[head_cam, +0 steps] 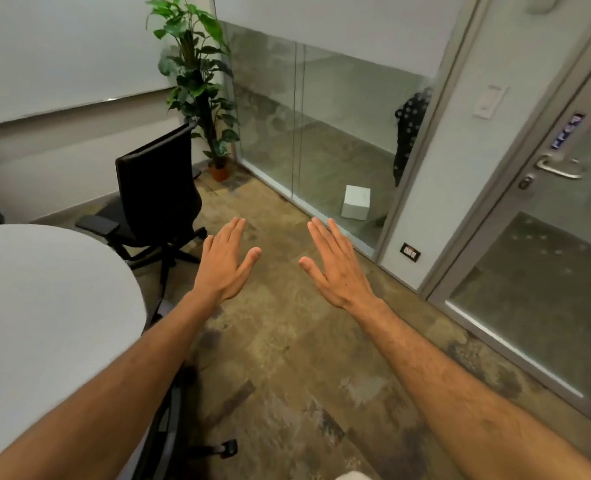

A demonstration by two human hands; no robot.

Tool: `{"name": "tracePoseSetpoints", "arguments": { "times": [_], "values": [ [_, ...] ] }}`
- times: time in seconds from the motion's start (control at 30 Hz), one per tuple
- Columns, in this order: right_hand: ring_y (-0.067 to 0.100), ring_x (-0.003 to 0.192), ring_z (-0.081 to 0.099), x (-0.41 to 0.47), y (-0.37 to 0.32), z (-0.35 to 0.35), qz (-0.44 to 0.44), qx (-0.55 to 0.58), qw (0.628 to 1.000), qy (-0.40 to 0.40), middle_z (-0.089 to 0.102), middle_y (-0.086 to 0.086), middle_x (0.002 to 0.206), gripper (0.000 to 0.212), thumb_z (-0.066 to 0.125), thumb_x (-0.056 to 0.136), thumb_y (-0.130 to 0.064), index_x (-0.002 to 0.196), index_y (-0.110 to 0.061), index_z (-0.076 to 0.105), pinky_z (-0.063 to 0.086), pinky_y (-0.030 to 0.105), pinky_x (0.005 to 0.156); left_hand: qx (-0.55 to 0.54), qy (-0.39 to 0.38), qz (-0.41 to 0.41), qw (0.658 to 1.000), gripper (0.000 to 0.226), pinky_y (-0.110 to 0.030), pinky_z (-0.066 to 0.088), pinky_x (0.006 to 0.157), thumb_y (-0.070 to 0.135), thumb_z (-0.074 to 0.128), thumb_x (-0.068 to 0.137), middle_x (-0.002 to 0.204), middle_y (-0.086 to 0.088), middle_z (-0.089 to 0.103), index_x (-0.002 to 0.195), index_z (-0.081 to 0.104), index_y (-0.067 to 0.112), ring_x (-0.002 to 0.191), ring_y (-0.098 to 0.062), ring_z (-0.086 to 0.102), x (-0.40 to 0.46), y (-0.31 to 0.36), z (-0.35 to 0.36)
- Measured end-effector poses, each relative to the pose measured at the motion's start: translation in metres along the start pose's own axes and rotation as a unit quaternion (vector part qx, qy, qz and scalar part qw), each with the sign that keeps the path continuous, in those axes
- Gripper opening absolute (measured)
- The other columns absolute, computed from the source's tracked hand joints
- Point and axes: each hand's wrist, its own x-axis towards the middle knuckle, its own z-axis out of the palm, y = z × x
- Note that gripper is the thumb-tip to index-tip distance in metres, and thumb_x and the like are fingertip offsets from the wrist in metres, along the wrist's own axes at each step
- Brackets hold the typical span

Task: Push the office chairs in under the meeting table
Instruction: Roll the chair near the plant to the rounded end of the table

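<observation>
The white rounded meeting table [44, 306] fills the left side. A black office chair [159, 188] stands at its far end, backrest upright, armrest near the table's edge, wheeled base on the carpet. Parts of a second chair [169, 420] show under my left forearm, close against the table, with a castor low on the floor. My left hand [226, 263] and my right hand [337, 265] are stretched out flat over the carpet, palms down, fingers apart, holding nothing and touching neither chair.
A potted plant [200, 84] stands in the far corner. A glass partition [321, 133] runs along the right, with a white box [355, 201] behind it. A glass door with a metal handle [560, 168] is at the right. Patterned carpet [304, 358] lies ahead.
</observation>
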Motion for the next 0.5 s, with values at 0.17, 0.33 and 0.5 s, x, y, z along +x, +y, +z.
{"name": "tracePoseSetpoints", "arguments": {
  "times": [0.17,0.33,0.5],
  "values": [
    [0.011,0.155,-0.011,0.120,0.062,0.029,-0.019,0.023,0.999,-0.017,0.005,-0.006,0.170,0.070,0.034,0.103,-0.056,0.161,-0.025,0.009,0.009,0.052,0.126,-0.002,0.004,-0.023,1.000,0.072,-0.049,0.010,0.123,0.062,0.035,0.103,0.167,-0.004,0.025,0.160,0.022,0.020,0.153,-0.021,0.019,0.105,-0.037,0.028],
    [0.007,0.154,-0.015,0.266,0.118,0.077,-0.061,0.035,0.996,-0.063,0.003,-0.010,0.170,0.073,0.025,0.100,-0.064,0.161,-0.028,0.006,0.010,0.048,0.126,-0.004,0.041,-0.082,0.996,0.077,-0.045,0.007,0.123,0.067,0.031,0.099,0.168,-0.002,0.022,0.161,0.024,0.021,0.154,-0.018,0.016,0.216,-0.094,0.048],
    [0.008,0.155,-0.010,0.422,0.139,0.120,-0.142,0.058,0.982,-0.109,0.006,-0.009,0.170,0.073,0.028,0.100,-0.062,0.161,-0.026,0.009,0.010,0.039,0.126,-0.004,0.088,-0.165,0.982,0.073,-0.047,0.009,0.124,0.065,0.034,0.101,0.168,-0.002,0.023,0.160,0.026,0.022,0.153,-0.018,0.017,0.303,-0.152,0.043]
  ]
}}
